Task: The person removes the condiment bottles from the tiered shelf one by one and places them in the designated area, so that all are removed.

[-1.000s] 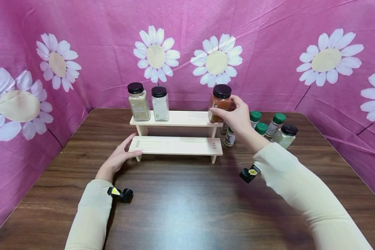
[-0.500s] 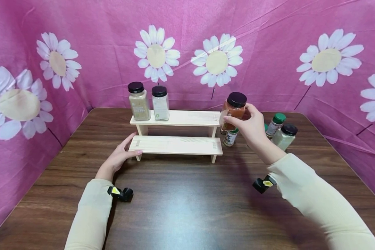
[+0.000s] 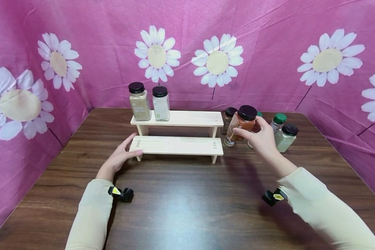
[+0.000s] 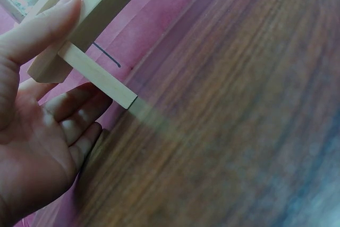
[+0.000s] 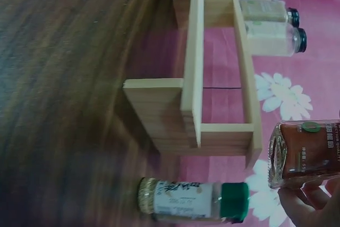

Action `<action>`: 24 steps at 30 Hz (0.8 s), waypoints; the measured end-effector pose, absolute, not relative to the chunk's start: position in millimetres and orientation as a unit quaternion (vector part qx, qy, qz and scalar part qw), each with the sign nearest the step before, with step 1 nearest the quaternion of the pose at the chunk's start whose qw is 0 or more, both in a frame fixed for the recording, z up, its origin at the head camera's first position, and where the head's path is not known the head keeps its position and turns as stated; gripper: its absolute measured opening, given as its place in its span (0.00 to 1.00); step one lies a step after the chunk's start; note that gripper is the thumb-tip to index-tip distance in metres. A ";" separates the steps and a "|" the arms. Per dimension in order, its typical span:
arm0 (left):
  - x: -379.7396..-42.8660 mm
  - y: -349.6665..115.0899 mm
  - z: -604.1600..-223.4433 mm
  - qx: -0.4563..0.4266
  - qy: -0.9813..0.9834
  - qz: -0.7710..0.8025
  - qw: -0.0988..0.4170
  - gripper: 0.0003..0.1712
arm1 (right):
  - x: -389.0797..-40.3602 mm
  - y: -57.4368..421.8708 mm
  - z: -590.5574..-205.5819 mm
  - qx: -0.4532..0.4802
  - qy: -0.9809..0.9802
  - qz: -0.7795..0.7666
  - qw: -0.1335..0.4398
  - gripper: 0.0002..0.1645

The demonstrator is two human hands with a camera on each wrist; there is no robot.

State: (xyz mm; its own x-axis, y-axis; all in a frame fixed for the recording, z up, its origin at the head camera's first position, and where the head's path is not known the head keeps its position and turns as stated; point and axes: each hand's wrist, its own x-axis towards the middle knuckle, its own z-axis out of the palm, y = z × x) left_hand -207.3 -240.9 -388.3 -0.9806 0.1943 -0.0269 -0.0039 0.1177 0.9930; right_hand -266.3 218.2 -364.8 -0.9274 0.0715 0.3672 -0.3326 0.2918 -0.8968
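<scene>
My right hand (image 3: 262, 139) grips a square glass spice jar (image 3: 241, 127) of reddish-brown powder with a black lid. It is held up off the table, slightly tilted, to the right of a two-tier wooden spice rack (image 3: 175, 145). In the right wrist view the jar (image 5: 308, 150) shows its label and clear base, with fingertips below it. My left hand (image 3: 120, 156) holds the left end of the rack's lower tier, thumb on top. The left wrist view shows its other fingers (image 4: 79, 115) by the rack's leg. Two black-lidded jars, one tan (image 3: 140, 106), one whitish (image 3: 161, 107), stand on the upper tier's left.
Right of the rack stand a dark black-lidded jar (image 3: 228, 119), a green-capped bottle (image 3: 279, 121) and a pale green jar (image 3: 285, 139). Another green-capped bottle (image 5: 191, 199) stands nearest the rack, mostly hidden in the head view. A pink flowered cloth (image 3: 187, 21) hangs behind the table.
My right hand has carried the reddish-brown spice jar from the upper tier's right end, rightward and down, toward the grouped bottles. My left hand has stayed on the rack.
</scene>
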 end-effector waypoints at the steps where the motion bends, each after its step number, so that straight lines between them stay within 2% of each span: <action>1: -207.2 -240.8 -388.4 0.064 0.743 0.662 0.075 0.46 | -262.1 217.9 -364.4 0.083 -0.790 0.581 0.178 0.33; 9: -207.2 -239.9 -388.4 0.062 0.742 0.663 0.077 0.46 | -194.6 185.3 -313.7 0.075 -0.809 0.558 0.168 0.24; 14: -207.1 -240.4 -388.1 0.065 0.742 0.663 0.075 0.46 | -187.7 183.8 -312.8 0.048 -0.829 0.534 0.157 0.23; 24: -206.9 -240.6 -387.4 0.066 0.743 0.662 0.074 0.46 | -185.7 186.6 -331.1 0.060 -0.825 0.541 0.150 0.22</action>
State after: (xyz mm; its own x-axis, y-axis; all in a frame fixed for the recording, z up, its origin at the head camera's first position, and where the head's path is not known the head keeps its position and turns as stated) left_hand -206.9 -240.6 -387.4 -0.9802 0.1966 -0.0233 -0.0005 0.1152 0.9933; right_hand -185.7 186.6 -331.1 -0.9479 0.0627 0.3124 -0.2613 0.4077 -0.8749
